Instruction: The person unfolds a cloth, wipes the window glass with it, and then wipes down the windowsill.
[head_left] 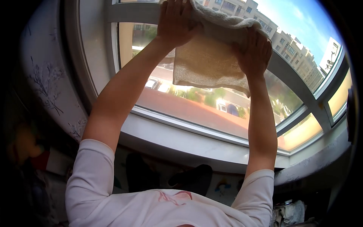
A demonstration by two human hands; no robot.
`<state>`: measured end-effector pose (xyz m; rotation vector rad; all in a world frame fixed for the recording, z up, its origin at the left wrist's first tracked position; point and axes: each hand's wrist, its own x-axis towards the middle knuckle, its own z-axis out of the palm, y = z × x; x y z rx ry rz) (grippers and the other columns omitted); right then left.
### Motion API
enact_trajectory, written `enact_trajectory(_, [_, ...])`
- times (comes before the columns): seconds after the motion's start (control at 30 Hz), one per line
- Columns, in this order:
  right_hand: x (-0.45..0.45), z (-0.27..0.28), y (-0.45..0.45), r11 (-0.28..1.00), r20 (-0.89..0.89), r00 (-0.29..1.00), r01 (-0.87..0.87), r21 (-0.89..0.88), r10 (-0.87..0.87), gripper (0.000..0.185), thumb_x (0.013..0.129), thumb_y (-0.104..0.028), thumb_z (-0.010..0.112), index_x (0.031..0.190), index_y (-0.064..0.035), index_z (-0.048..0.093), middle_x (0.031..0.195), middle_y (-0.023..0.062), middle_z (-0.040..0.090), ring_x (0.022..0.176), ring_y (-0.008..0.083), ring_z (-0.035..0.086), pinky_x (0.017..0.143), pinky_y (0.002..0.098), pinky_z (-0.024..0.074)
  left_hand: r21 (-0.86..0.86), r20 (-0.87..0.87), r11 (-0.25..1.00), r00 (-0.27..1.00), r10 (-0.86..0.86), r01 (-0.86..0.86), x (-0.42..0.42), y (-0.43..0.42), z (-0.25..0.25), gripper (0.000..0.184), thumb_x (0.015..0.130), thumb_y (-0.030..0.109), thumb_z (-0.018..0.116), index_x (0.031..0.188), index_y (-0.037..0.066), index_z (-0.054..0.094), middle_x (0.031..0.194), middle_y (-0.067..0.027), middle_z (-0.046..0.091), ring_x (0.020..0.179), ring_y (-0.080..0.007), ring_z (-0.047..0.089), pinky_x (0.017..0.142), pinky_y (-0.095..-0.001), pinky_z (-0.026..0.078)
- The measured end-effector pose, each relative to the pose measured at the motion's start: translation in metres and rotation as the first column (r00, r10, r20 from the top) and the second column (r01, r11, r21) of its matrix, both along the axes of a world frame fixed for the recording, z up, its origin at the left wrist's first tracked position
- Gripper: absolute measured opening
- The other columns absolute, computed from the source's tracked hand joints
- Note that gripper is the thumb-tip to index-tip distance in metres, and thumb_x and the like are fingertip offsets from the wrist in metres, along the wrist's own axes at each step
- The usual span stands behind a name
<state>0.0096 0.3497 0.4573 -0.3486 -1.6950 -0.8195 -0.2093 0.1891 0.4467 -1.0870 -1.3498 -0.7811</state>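
Note:
A light towel hangs in front of the window glass, its upper edge bunched into a roll and its lower part lit through by daylight. At its upper left, my left hand holds it, thumb pointing inward. My right hand grips the upper right side, fingers curled up toward the rolled edge. Both arms stretch up and forward. Part of the left fingertips and the towel's top run up to the frame's edge, and the undersides of the fingers are hidden.
A grey window frame surrounds the panes, with a white sill below. Patterned curtains hang at the left. Buildings and parked cars show outside. Folded cloth lies at lower right.

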Motion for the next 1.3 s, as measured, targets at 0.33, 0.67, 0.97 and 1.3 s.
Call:
enact_trajectory(0.33, [0.059,-0.007,0.070,0.994,-0.131,0.987,0.084,-0.076,-0.093,0.085,0.089,-0.056,0.062,0.151,-0.0030,0.040,0.143,0.0252,0.046,0.134,0.0429,0.042,0.113,0.0602,0.0270,-0.065,0.051,0.984,0.985,-0.162,0.165,0.040,0.055,0.028,0.099,0.090,0.064,0.059,0.159,0.001,0.027,0.165,-0.0295,0.020,0.156,-0.0433,0.011,0.126,-0.0560,0.008])
enact_trajectory(0.67, [0.022,-0.064,0.034,0.959,-0.048,0.988,-0.152,-0.239,0.145,0.089,0.089,-0.043,0.061,0.156,0.0030,0.024,0.154,0.0317,0.031,0.143,0.0496,0.028,0.115,0.0638,0.0205,-0.090,-0.010,0.992,0.996,-0.092,0.091,0.053,0.035,-0.031,0.082,0.084,0.061,0.067,0.135,-0.001,0.053,0.138,-0.0232,0.048,0.134,-0.0438,0.040,0.117,-0.0580,0.027])
enact_trajectory(0.97, [0.000,-0.130,0.024,0.899,0.091,0.993,-0.029,-0.437,0.077,0.091,0.086,-0.044,0.064,0.154,0.0049,0.028,0.150,0.0330,0.034,0.144,0.0486,0.027,0.120,0.0604,0.0169,-0.220,0.158,0.975,0.986,0.048,-0.012,0.045,0.041,-0.115,0.089,0.091,0.062,0.057,0.144,-0.008,0.045,0.148,-0.0312,0.038,0.143,-0.0474,0.032,0.123,-0.0571,0.018])
enact_trajectory(1.3, [-0.016,-0.155,0.012,0.904,0.061,0.995,-0.047,-0.425,0.080,0.090,0.083,-0.048,0.066,0.151,0.0030,0.035,0.147,0.0309,0.038,0.143,0.0490,0.029,0.118,0.0654,0.0165,-0.113,0.194,0.993,0.979,0.067,-0.046,0.031,0.051,-0.144,0.090,0.082,0.055,0.067,0.138,-0.012,0.048,0.142,-0.0345,0.041,0.140,-0.0508,0.032,0.123,-0.0618,0.017])
